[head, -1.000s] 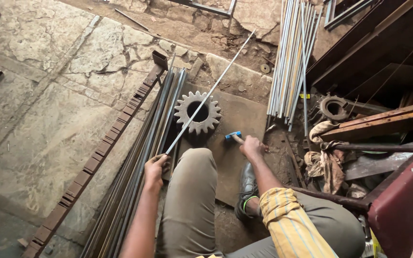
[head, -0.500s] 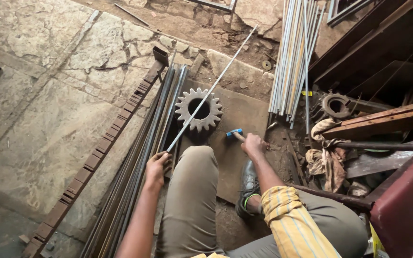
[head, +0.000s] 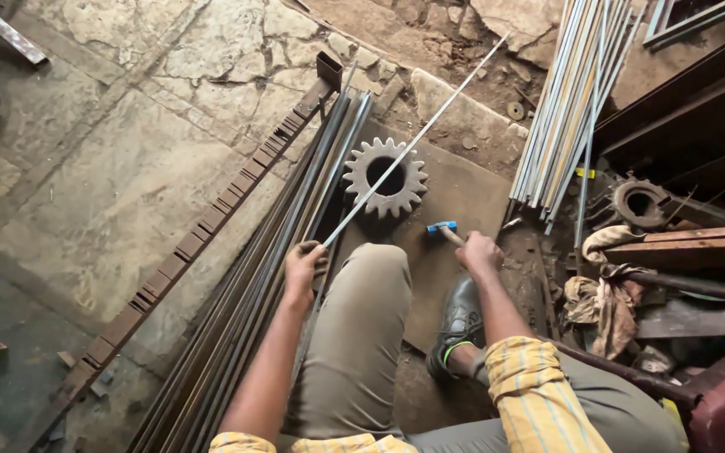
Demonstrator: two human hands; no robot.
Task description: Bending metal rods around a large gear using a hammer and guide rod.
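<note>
A thin steel rod (head: 404,155) is gripped by the left hand (head: 302,267) across the gear wheel (head: 385,179); a blue-headed hammer (head: 444,230) is clenched in the right hand (head: 478,252). Straightening seems underway; a squarely aimed blow is needed.

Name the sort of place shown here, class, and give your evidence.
Probably a metalworking yard or workshop: bundled steel rods lie on the stone floor, a large gear sits nearby, and the right hand grips a hammer.
</note>
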